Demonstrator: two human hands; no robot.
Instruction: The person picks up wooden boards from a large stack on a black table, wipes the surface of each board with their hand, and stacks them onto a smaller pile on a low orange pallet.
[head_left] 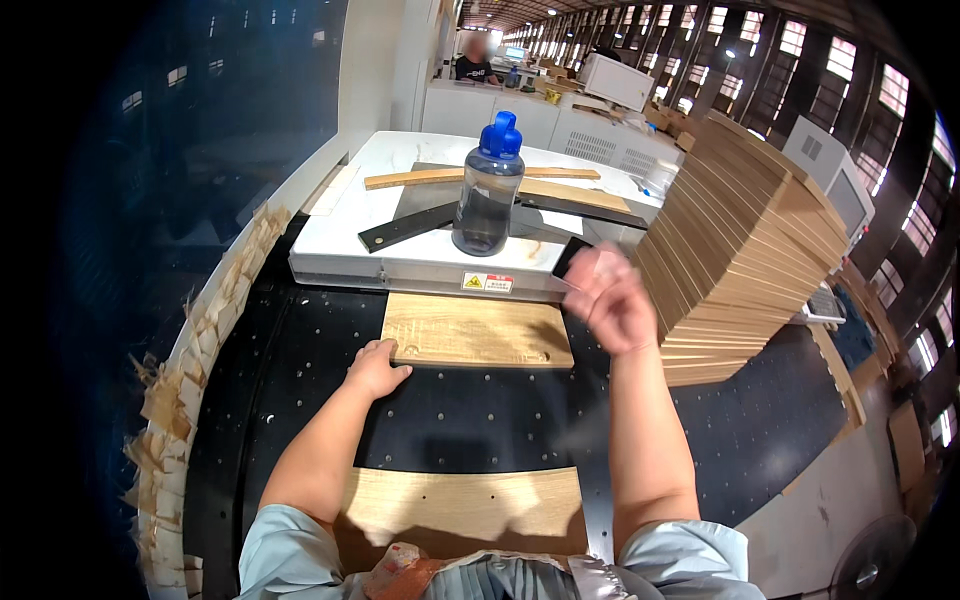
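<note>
A wooden board (470,325) with holes near its front corners lies on the black bed, against the white machine's front. My left hand (376,370) grips its near left corner, thumb along the front edge. My right hand (612,305) is raised right of the board, palm partly upturned, its fingers smeared by motion. A small flat black object (570,258) shows beside those fingers; whether they hold it cannot be made out. A second wooden board (460,500) with small holes lies close to my body, partly in shadow.
A blue-capped bottle (488,205), wood strips (420,178) and a dark bar (405,230) rest on the white machine top (340,240). A tall stack of boards (735,240) stands at right. Torn tape lines the left panel (205,310). Another person (475,65) sits far back.
</note>
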